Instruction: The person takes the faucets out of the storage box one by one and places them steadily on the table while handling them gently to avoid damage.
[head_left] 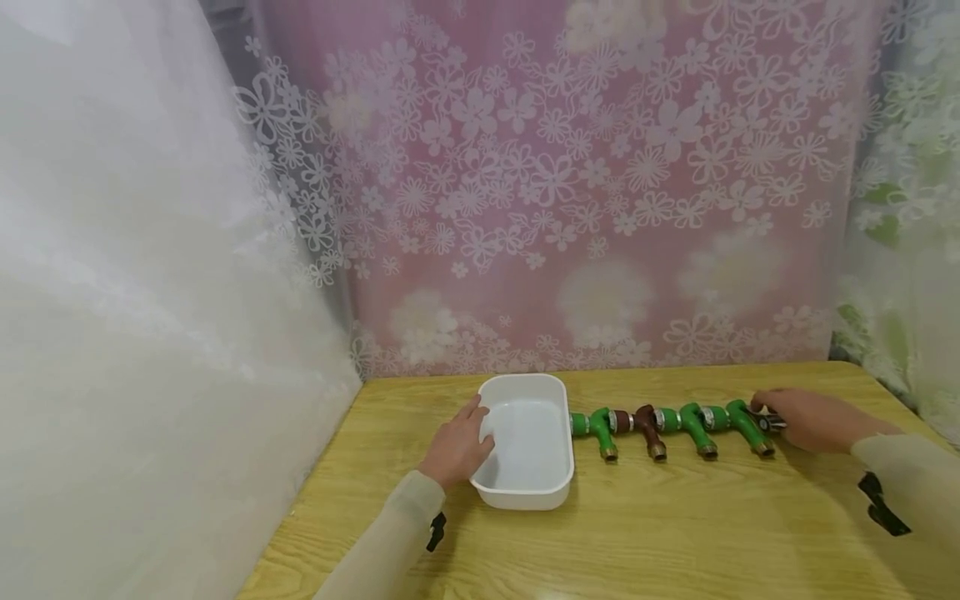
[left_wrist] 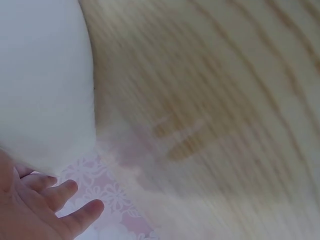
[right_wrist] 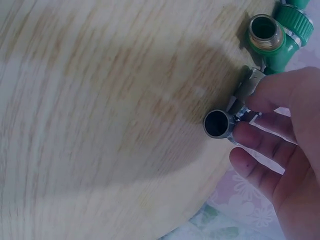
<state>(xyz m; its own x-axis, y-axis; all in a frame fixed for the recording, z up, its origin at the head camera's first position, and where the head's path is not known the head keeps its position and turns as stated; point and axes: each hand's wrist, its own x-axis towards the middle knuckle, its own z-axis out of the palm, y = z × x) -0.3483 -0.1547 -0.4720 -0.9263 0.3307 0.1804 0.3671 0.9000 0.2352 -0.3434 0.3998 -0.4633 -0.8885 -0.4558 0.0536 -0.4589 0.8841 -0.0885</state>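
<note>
My left hand (head_left: 457, 443) is at the left rim of a white plastic tub (head_left: 522, 492), thumb over the inside and fingers along the outer side. In the left wrist view, several of its fingers (left_wrist: 82, 215) stretch out below the tub's wall (left_wrist: 47, 75). At the right end of a row of taps, my right hand (head_left: 813, 419) pinches a small silver metal tap (right_wrist: 217, 123) between thumb and fingers. Just left of it lies a green tap (head_left: 750, 429) with a brass threaded spout. The tub has nothing in it.
Between tub and right hand, another green tap (head_left: 697, 429), a brown tap (head_left: 647, 429) and a third green tap (head_left: 602, 429) lie in line, spouts toward me. They rest on a wood-grain table (head_left: 675, 533). A pink flowered curtain (head_left: 600, 208) hangs behind; white sheeting (head_left: 150, 292) covers the left.
</note>
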